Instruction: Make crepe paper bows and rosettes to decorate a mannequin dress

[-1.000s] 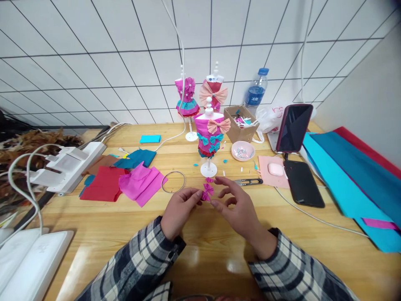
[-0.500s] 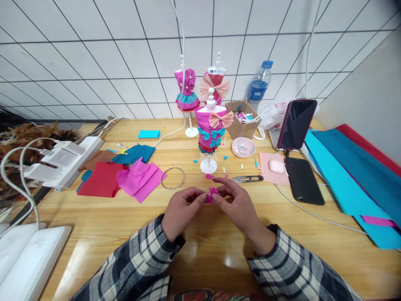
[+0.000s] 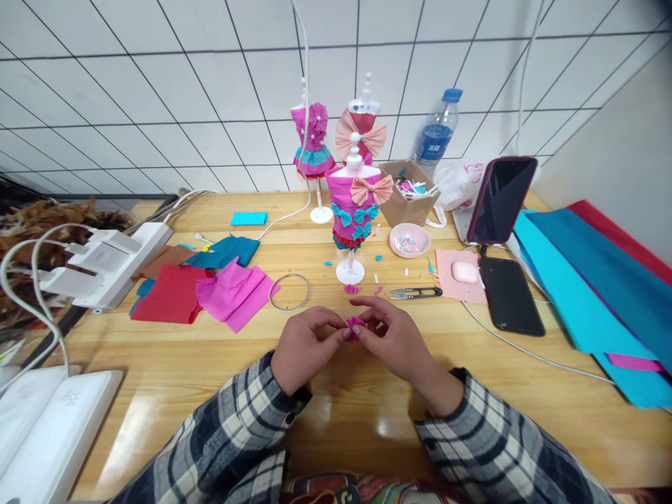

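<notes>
From where I stand, the small magenta piece (image 3: 355, 321) sits right between the two hands, above the near half of the worktop (image 3: 220, 364), and neither hand is nearer: both touch it. It lies to the right and slightly far of the left hand (image 3: 309, 346), at the tips of its thumb and forefinger, which pinch its left edge. For the right hand (image 3: 397, 341) it lies to the left; that thumb presses on its right side, with fingers curled behind and the forefinger sticking out past it to the far left. The piece looks gathered and crinkled, but so much is covered that I can't tell its long axis.

Straight beyond the hands, well apart from the piece, the nearest dress form (image 3: 355, 199) stands upright. A magenta scrap (image 3: 351, 288) lies just on the near side of its white base (image 3: 350, 272). The snips (image 3: 416, 293) lie far of the right hand, tips pointing left; the metal ring (image 3: 290, 292) lies just beyond the left.
</notes>
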The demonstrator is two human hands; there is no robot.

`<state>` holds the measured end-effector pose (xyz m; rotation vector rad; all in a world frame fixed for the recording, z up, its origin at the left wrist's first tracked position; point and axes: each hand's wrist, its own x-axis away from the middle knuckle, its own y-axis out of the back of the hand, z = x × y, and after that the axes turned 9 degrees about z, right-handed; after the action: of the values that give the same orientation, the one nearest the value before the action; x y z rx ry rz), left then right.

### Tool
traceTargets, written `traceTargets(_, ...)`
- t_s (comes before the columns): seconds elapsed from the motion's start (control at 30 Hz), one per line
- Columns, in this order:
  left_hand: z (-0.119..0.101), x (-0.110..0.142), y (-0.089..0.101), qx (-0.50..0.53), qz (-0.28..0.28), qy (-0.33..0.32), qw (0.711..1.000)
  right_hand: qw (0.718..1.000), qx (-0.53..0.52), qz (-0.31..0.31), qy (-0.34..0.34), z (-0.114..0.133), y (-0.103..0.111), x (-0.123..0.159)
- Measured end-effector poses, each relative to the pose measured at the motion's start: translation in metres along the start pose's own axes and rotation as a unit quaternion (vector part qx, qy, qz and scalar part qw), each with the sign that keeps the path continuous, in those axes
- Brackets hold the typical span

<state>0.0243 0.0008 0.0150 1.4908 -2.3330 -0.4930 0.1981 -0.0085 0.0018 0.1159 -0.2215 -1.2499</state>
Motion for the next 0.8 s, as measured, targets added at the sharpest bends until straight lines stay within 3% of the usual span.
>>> traceTargets(0.1,0.003,0.0,0.002,0.089,0.091,0.076,0.989,0.998,0.005,0.068,-0.015,-0.003,0.005,-0.001)
traceTargets(0.17,0.004,0.0,0.004,0.081,0.105,0.085,0.988,0.995,-0.002,0.094,-0.041,-0.005,0.009,-0.002)
traceTargets(0.27,0.005,-0.002,0.012,-0.043,0.037,-0.011,0.998,0.994,0.041,0.063,-0.075,-0.008,0.012,-0.004)
traceTargets(0.33,0.008,-0.005,0.018,-0.137,-0.015,-0.108,0.985,0.992,0.089,0.037,-0.085,-0.009,0.013,-0.005)
traceTargets(0.4,0.013,-0.007,0.024,-0.22,-0.011,-0.19,0.957,0.989,0.115,0.042,-0.082,-0.011,0.011,-0.006)
traceTargets(0.47,0.019,-0.01,0.025,-0.278,0.036,-0.227,0.933,0.987,0.127,0.065,-0.068,-0.012,0.008,-0.005)
traceTargets(0.6,0.025,-0.012,0.019,-0.351,0.093,-0.202,0.909,0.981,0.174,0.076,-0.037,-0.015,0.003,-0.005)
traceTargets(0.7,0.024,-0.013,0.015,-0.367,0.099,-0.174,0.909,0.971,0.234,0.058,0.001,-0.014,0.006,-0.006)
traceTargets(0.8,0.023,-0.013,0.014,-0.362,0.097,-0.17,0.911,0.972,0.229,0.051,0.026,-0.013,0.014,-0.007)
